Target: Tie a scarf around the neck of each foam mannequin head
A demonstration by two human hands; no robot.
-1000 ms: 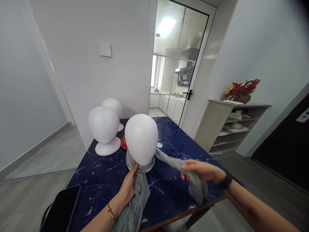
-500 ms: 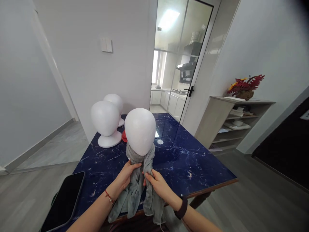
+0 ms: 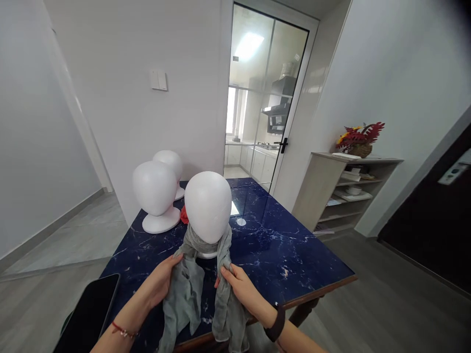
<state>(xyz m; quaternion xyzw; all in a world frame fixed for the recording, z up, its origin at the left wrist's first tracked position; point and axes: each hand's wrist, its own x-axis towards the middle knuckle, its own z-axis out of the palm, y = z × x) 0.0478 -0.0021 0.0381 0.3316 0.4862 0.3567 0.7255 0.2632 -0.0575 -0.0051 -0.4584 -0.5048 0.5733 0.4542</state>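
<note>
Dark blue marble with white veining makes up the table (image 3: 279,245), which fills the lower middle of the frame. On it, just left of centre, stands a white foam head (image 3: 208,206) on its round base, and a grey scarf (image 3: 191,289) is looped around its neck, both ends hanging down toward the table's near edge. Two more foam heads sit behind it, toward the left: the nearer one (image 3: 154,193) and a farther one (image 3: 169,162) partly hidden behind it. A scrap of red cloth (image 3: 183,214) shows between them and the front head.

The left hand (image 3: 160,282) grips the left tail of the scarf, fingers closed on the cloth. The right hand (image 3: 241,289) pinches the right tail just beside the head's base, fingers clamped on the fabric.

As a judgement: the scarf is already draped round the neck, its two ends held apart and hanging loose; no knot or crossing shows yet.

A dark phone (image 3: 88,318) lies at the lower left corner of the frame.
</note>
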